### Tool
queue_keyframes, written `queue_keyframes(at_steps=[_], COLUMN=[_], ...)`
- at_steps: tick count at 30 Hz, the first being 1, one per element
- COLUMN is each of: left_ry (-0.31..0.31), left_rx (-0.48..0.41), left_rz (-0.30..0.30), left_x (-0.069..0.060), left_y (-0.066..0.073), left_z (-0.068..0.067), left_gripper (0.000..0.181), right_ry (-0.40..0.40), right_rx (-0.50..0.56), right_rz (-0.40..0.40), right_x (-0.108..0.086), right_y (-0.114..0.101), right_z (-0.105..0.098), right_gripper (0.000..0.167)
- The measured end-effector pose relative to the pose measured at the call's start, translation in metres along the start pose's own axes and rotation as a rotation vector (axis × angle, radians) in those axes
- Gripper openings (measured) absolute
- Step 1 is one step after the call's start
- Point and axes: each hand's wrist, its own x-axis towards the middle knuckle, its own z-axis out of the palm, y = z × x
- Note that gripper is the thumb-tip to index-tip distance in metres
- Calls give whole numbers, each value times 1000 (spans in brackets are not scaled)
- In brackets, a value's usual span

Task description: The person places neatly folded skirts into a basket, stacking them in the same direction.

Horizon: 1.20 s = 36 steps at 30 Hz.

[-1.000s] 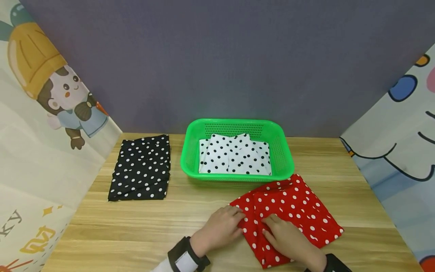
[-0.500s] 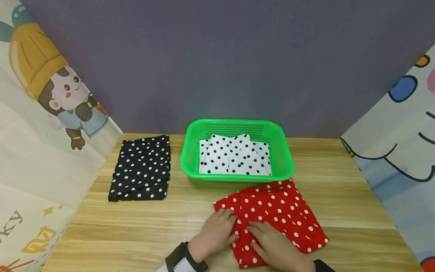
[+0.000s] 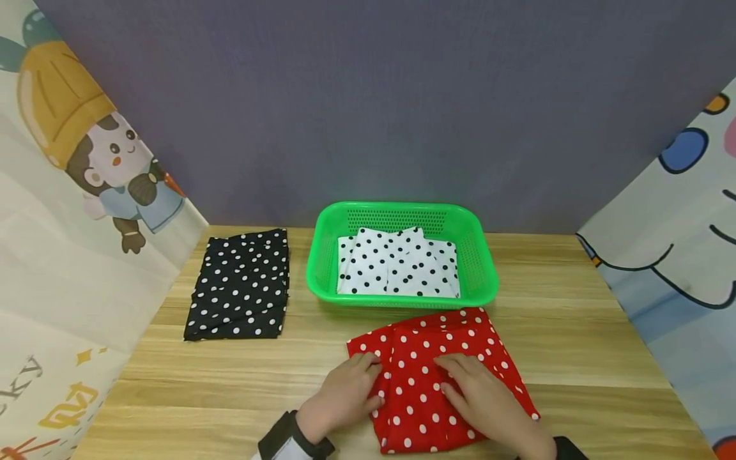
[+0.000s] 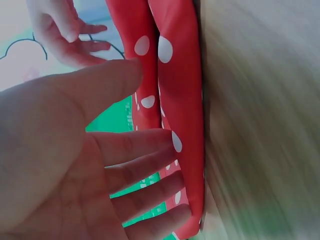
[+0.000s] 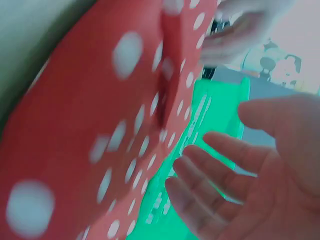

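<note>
A folded red cloth with white dots (image 3: 414,348) lies slightly askew on the wooden table, its far edge close to the basket. My left hand (image 3: 347,393) is at the cloth's left edge, and in the left wrist view its extended fingertips touch the folded layers (image 4: 177,100). Over the cloth's right half is my right hand (image 3: 483,396). The right wrist view shows its fingers (image 5: 195,175) relaxed, spread and holding nothing, apart from the fabric. Both hands wear dark wrist bands.
A green basket (image 3: 402,301) stands behind the red cloth, with a folded white cloth with black dots (image 3: 397,265) inside. To the left lies a folded black cloth with white dots (image 3: 238,287). A grey panel (image 3: 391,108) closes off the back.
The red cloth has slid left and turned straighter toward the table's front edge. My left hand has moved left with its edge; my right hand moved left, then back right over the cloth.
</note>
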Motion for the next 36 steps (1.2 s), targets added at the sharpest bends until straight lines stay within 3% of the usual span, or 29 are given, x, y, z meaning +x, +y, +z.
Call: queue_keyframes(at_steps=[9, 15, 31, 36], left_ry=[55, 85, 127, 198], left_rx=[-20, -32, -33, 6], left_rz=[-13, -47, -72, -84], left_x=[-9, -11, -15, -17], left_y=[-21, -33, -58, -60], left_z=[-3, -3, -10, -8], left_gripper=[46, 45, 45, 39], right_ry=[115, 67, -18, 6], right_rx=[-59, -30, 42, 82], right_rz=[70, 102, 160, 156], right_x=[3, 2, 3, 7], right_y=[36, 48, 29, 26], right_z=[-4, 3, 16, 15], right_gripper=[49, 46, 51, 47])
